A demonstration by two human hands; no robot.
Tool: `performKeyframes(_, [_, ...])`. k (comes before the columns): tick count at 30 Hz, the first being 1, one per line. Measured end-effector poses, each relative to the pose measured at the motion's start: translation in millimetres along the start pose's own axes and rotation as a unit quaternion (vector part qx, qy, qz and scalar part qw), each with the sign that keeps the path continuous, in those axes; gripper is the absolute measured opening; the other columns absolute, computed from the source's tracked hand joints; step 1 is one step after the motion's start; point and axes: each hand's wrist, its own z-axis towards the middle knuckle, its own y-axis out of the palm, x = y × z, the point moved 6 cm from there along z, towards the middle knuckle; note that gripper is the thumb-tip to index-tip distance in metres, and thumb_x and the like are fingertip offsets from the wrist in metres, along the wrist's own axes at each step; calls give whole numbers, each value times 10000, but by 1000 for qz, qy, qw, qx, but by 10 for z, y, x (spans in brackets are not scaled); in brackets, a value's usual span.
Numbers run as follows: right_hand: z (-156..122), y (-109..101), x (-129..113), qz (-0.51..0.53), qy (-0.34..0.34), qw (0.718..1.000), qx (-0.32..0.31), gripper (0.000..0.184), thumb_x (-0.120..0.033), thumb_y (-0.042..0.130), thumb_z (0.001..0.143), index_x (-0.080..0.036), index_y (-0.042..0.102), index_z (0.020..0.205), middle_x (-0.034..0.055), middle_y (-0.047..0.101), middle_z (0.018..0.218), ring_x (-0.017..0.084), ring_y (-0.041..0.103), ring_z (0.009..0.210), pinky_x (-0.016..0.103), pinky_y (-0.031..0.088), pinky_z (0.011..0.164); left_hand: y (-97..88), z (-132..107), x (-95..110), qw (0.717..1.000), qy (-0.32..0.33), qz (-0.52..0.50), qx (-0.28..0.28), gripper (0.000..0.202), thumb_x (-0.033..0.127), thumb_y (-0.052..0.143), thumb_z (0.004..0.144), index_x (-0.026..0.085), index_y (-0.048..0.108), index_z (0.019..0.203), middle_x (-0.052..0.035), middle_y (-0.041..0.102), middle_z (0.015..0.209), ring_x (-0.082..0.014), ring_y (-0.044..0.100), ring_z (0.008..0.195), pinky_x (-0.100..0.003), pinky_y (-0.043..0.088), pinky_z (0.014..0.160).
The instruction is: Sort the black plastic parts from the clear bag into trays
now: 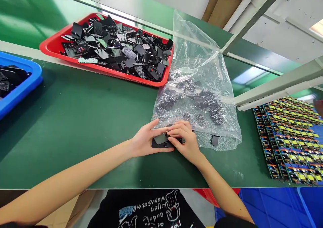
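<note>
My left hand (145,139) and my right hand (184,140) meet on the green table (75,120), both closed on a small black plastic part (163,141). The left hand grips it from the left, thumb and fingers around its edges. The right hand's fingers press down on its top right end. Just behind the hands lies a clear plastic bag (199,86) with several black parts inside. One loose black piece (215,140) lies at the bag's front edge.
A red tray (54,41) heaped with black parts sits at the back left. A blue bin (22,83) is at the left edge. Rows of circuit boards (290,140) fill the right side. A white frame rail (277,86) crosses above them. Blue crates (277,204) stand below the table.
</note>
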Motion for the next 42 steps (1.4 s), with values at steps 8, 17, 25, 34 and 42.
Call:
performKeyframes(8, [-29, -29, -16, -8, 35, 998, 50, 97, -217, 572, 875, -243, 647, 818, 49, 624, 870, 206, 549, 913, 371, 537, 716, -32, 21, -21, 1000, -14, -13, -20, 613, 570, 358, 917, 58, 584, 1168, -151, 686, 960, -260, 615, 967, -488, 367, 1029])
performKeyframes(17, [-25, -205, 27, -11, 33, 999, 16, 207, -293, 589, 879, -264, 615, 1082, 67, 592, 1101, 226, 549, 1044, 434, 491, 900, -20, 1, 111, 998, 33, -24, -38, 655, 532, 316, 934, 44, 461, 1347, -173, 635, 1174, -298, 577, 1098, -474, 346, 1045])
performKeyframes(25, [-47, -158, 44, -29, 23, 999, -27, 209, -226, 569, 896, -284, 628, 1088, 58, 589, 1087, 206, 556, 1003, 393, 506, 846, -8, -23, 149, 999, 36, -20, -18, 723, 555, 259, 940, 19, 351, 1416, -180, 663, 1113, -302, 625, 1002, -468, 416, 952])
performKeyframes(34, [-38, -131, 15, -68, -14, 997, -35, 212, -226, 555, 908, -282, 641, 1093, 72, 574, 1146, 217, 542, 1022, 404, 505, 828, -44, -11, 155, 999, 41, 1, -9, 610, 512, 377, 921, 136, 429, 1399, -118, 673, 1096, -230, 627, 940, -359, 444, 890])
performKeyframes(42, [-47, -85, -10, -85, -41, 995, -11, 193, -167, 540, 910, -260, 648, 1040, 70, 594, 1099, 204, 540, 1031, 382, 511, 825, -86, -14, 114, 999, 10, 34, 23, 587, 529, 371, 921, 115, 524, 1308, -106, 703, 916, -241, 643, 873, -417, 452, 922])
